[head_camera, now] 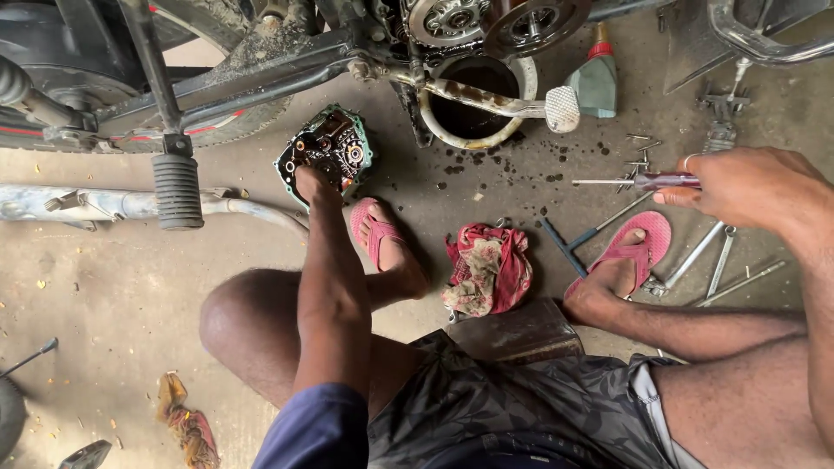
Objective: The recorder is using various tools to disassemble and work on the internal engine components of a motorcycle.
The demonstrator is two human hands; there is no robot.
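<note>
My left hand (310,184) reaches forward and grips the near edge of a dark engine cover (334,149) with a green gasket rim, which lies on the concrete floor below the motorcycle. My right hand (745,184) is closed on the dark red handle of a screwdriver (638,181), whose metal shaft points left, held above the floor. My feet in pink sandals rest between the two hands.
A round pan of dark oil (476,100) sits under the open engine, beside a grey-green oil bottle (594,80). A red rag (488,267), a T-handle wrench (580,239), spanners (705,259) and loose bolts (638,152) lie on the floor. A footpeg (177,189) and exhaust pipe (130,206) are at left.
</note>
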